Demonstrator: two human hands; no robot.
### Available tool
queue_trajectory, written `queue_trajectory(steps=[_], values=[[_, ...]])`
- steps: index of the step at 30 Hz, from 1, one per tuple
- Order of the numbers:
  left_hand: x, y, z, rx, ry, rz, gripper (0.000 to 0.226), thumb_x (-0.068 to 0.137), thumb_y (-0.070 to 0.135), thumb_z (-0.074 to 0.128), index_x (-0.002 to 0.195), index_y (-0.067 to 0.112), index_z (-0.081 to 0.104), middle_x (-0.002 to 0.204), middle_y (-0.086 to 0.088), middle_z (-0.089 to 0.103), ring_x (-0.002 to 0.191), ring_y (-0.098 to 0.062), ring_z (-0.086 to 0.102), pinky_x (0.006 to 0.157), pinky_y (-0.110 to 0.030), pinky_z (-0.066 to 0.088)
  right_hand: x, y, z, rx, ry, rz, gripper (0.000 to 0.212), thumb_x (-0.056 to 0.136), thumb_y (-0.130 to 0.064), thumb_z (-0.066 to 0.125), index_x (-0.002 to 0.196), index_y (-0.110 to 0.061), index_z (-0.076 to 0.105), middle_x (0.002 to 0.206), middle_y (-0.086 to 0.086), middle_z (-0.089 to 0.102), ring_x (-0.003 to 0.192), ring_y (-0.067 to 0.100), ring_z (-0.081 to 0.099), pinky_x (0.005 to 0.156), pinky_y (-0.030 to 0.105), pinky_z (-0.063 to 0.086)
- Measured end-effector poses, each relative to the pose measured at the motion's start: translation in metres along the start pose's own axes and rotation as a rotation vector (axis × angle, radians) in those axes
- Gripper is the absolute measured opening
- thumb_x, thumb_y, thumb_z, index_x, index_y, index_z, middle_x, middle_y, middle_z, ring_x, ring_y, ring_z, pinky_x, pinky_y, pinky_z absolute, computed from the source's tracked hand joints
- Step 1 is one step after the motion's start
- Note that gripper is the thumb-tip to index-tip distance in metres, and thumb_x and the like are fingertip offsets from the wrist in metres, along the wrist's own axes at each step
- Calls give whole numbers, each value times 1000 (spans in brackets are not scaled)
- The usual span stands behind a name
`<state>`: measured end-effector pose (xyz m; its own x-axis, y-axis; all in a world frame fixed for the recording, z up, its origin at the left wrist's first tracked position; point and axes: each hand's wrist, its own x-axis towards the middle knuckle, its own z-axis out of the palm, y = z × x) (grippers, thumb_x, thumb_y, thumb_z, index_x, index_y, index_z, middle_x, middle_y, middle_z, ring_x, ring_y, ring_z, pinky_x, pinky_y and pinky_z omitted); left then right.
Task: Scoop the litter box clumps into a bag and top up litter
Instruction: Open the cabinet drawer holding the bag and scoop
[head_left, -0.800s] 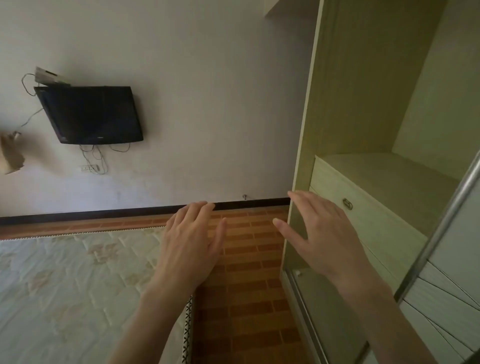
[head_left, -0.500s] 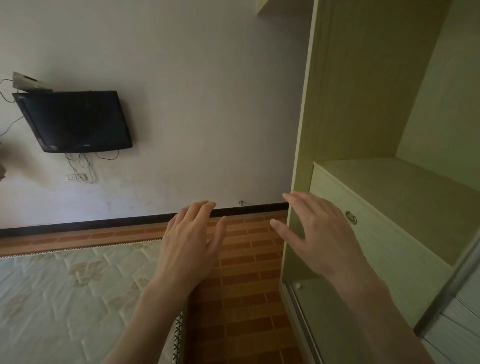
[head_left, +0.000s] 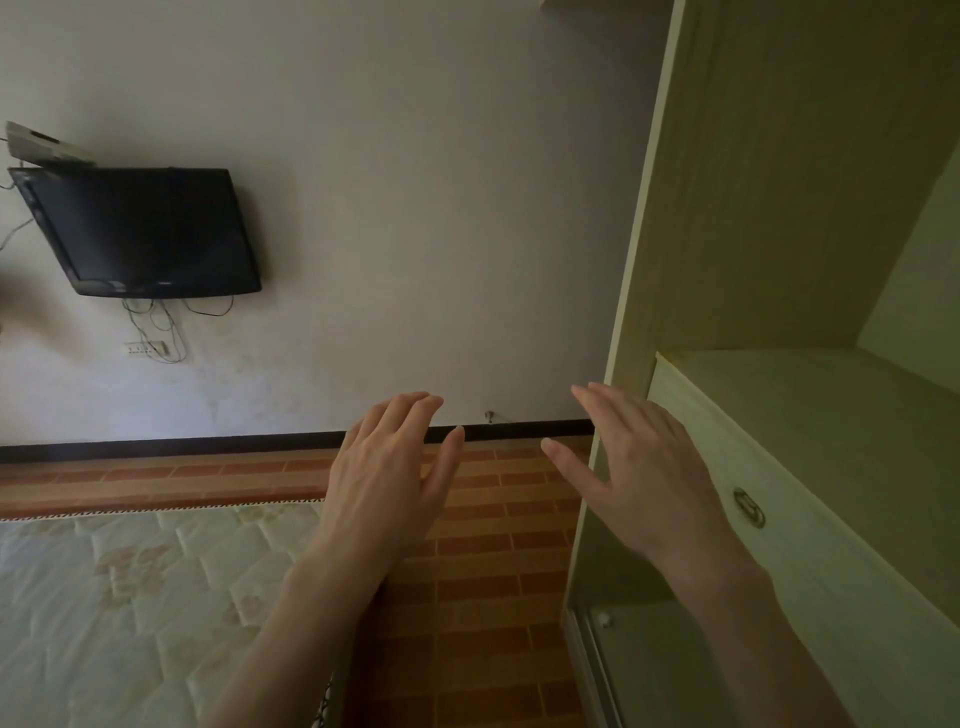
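Note:
No litter box, scoop, bag or litter shows in the head view. My left hand is held out palm down over the brick-patterned floor, fingers slightly apart and holding nothing. My right hand is raised beside it, in front of the open wardrobe, fingers spread and holding nothing. Both forearms reach in from the bottom of the frame.
A quilted mattress lies on the floor at the lower left. A black TV hangs on the white wall with loose cables and a socket below. The wardrobe has a drawer with a ring pull and a sliding-door track at its base.
The view has turned slightly right then settled, so the TV shifted in frame and the sliding door at the right edge left the view. Both hands keep the same raised pose.

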<state>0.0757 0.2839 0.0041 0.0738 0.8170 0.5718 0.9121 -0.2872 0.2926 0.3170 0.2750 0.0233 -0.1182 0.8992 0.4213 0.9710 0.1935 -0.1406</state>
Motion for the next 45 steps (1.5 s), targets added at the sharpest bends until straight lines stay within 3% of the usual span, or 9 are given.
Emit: queue_trajectory(steps=[15, 21, 24, 28, 40, 45], values=[[174, -50, 123, -74, -116, 144, 56, 104, 59, 35, 147, 26, 50, 149, 7, 53, 138, -11, 47, 113, -30, 36, 154, 44, 67, -55, -21, 158, 75, 95, -77, 20, 158, -36, 24, 163, -12, 29, 151, 11, 25, 120, 34, 17], [250, -78, 168, -127, -144, 235, 60, 103, 62, 30, 147, 27, 49, 150, 6, 53, 139, -14, 48, 115, -36, 40, 222, 49, 95, -87, 5, 250, 87, 86, -83, 3, 157, -38, 25, 163, -12, 30, 151, 13, 27, 123, 39, 24], [277, -81, 194, -176, -181, 281, 60, 104, 63, 28, 147, 27, 50, 149, 6, 54, 139, -14, 49, 115, -37, 43, 241, 55, 105, -105, 27, 301, 85, 89, -81, 6, 156, -34, 28, 162, -10, 33, 149, 14, 30, 123, 41, 27], [308, -72, 221, -225, -209, 345, 57, 105, 61, 30, 145, 27, 51, 147, 6, 56, 136, -14, 51, 112, -38, 45, 251, 69, 108, -169, 8, 380, 80, 93, -77, 11, 157, -31, 27, 162, -9, 33, 149, 13, 30, 122, 37, 23], [353, -6, 290, -399, -240, 543, 58, 104, 60, 30, 140, 25, 57, 140, 4, 62, 128, -17, 59, 105, -46, 54, 243, 127, 101, -323, 34, 641, 73, 97, -73, 19, 152, -28, 38, 154, -6, 45, 142, 17, 39, 117, 38, 31], [358, 32, 321, -418, -231, 625, 50, 106, 55, 38, 139, 24, 59, 139, 2, 64, 129, -19, 60, 110, -41, 46, 230, 151, 102, -333, 23, 735, 70, 98, -71, 22, 154, -30, 34, 156, -8, 40, 144, 13, 34, 119, 33, 25]])
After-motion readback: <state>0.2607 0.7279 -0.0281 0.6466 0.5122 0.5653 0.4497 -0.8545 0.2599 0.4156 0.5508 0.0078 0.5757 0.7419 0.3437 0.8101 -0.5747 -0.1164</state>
